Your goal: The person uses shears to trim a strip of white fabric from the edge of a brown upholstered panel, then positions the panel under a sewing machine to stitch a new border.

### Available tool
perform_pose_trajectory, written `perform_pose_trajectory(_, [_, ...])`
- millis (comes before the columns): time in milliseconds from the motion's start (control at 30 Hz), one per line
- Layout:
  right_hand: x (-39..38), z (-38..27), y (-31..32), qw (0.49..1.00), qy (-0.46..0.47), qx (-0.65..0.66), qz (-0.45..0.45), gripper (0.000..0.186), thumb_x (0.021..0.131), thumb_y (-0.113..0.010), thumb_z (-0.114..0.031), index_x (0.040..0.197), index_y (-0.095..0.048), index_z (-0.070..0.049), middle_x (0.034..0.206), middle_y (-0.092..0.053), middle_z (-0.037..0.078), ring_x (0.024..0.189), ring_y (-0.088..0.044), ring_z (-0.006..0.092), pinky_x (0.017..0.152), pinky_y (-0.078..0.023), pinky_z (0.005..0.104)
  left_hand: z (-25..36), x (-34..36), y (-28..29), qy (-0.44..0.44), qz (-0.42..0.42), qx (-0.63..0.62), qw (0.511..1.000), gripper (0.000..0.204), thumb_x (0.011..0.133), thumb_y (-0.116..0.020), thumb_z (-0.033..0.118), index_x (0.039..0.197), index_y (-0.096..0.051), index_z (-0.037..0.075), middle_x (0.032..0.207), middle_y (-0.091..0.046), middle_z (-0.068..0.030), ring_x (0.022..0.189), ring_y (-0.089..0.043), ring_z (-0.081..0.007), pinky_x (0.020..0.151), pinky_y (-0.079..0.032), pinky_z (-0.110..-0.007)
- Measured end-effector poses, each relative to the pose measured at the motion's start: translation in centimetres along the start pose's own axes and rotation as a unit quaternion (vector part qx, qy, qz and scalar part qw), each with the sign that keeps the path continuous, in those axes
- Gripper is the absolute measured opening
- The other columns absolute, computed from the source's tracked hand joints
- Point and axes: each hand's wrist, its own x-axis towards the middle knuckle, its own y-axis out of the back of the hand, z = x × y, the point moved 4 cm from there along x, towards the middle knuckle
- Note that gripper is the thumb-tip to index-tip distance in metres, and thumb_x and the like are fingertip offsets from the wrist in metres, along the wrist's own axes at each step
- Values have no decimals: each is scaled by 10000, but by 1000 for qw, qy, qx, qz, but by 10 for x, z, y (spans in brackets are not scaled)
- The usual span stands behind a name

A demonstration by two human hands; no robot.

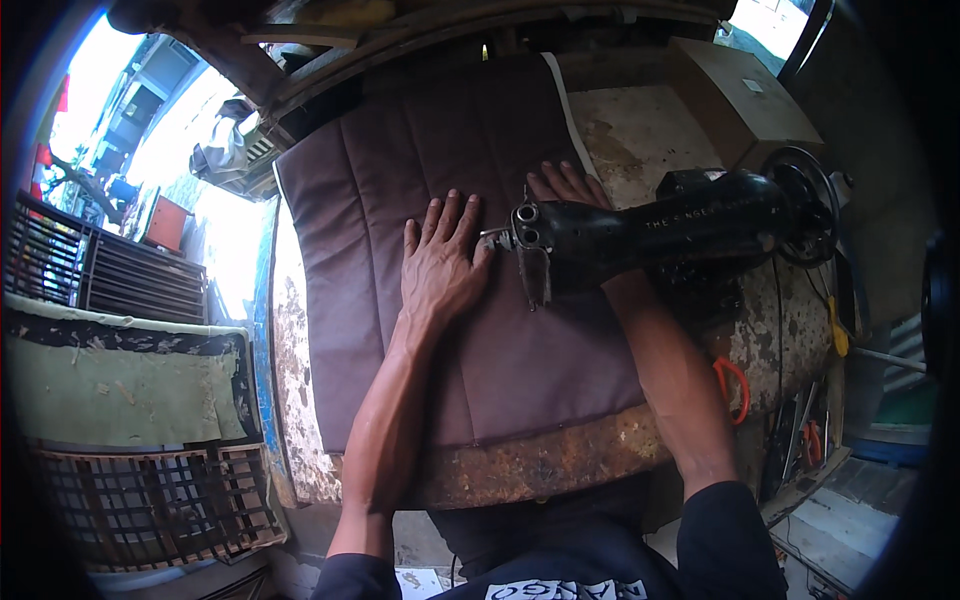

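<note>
A brown quilted panel of fabric with stitched lines and pale edging lies spread over a worn wooden table. My left hand rests flat on it, fingers stretched out, just left of the needle end of a black sewing machine. Beyond the machine's arm, my right hand lies on the fabric; its fingertips show, while the palm and wrist are hidden behind the machine. The needle and presser foot cannot be made out clearly from above.
Orange-handled scissors lie at the table's right, near my right forearm. A brown box stands at the back right. The machine's handwheel juts out on the right. A frame with green padding stands left of the table.
</note>
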Motion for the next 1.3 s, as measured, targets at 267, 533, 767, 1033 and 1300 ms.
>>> perform_pose_trajectory(267, [30, -5, 13, 988, -73, 84, -103, 644, 1048, -545, -489, 1525, -543, -56, 1611, -472, 222, 1563, -350, 384, 1231, -312, 588, -9, 15, -1, -2, 10, 5, 1000, 644, 1071, -466, 495, 1648, -395, 217, 1722, -339, -95, 1609, -260, -310, 1309, -165, -544])
perform_pose_trajectory(533, [36, 1, 0, 991, -74, 91, -72, 625, 1056, -532, -507, 1469, -601, -43, 1580, -511, 226, 1544, -381, 397, 1232, -312, 585, -15, 24, -6, 1, 12, 5, 1000, 654, 1071, -436, 514, 1652, -388, 218, 1728, -331, -86, 1615, -247, -299, 1311, -155, -539])
perform_pose_trajectory(767, [0, -18, 29, 997, -1, 75, 19, 517, 1015, -598, -387, 1412, -634, -58, 1504, -577, 218, 1473, -468, 410, 1208, -350, 573, -8, 16, 14, -4, 94, -14, 995, 505, 1054, -528, 354, 1479, -573, 84, 1597, -498, -197, 1521, -413, -376, 1257, -284, -569])
perform_pose_trajectory(1033, [-82, -87, 126, 979, -101, 139, -106, 479, 1068, -527, -388, 1448, -605, -107, 1527, -550, 179, 1457, -461, 399, 1239, -283, 604, 73, -137, 31, -101, -7, -40, 994, 581, 1074, -516, 357, 1595, -461, 106, 1648, -457, -124, 1552, -377, -337, 1286, -230, -539])
perform_pose_trajectory(1300, [-102, -78, 117, 980, -75, 79, -164, 608, 1098, -437, -496, 1573, -501, -122, 1665, -415, 153, 1572, -310, 373, 1297, -161, 577, 73, -139, 29, -61, -26, -16, 998, 703, 1057, -490, 506, 1643, -386, 131, 1713, -345, -131, 1607, -263, -322, 1307, -131, -556])
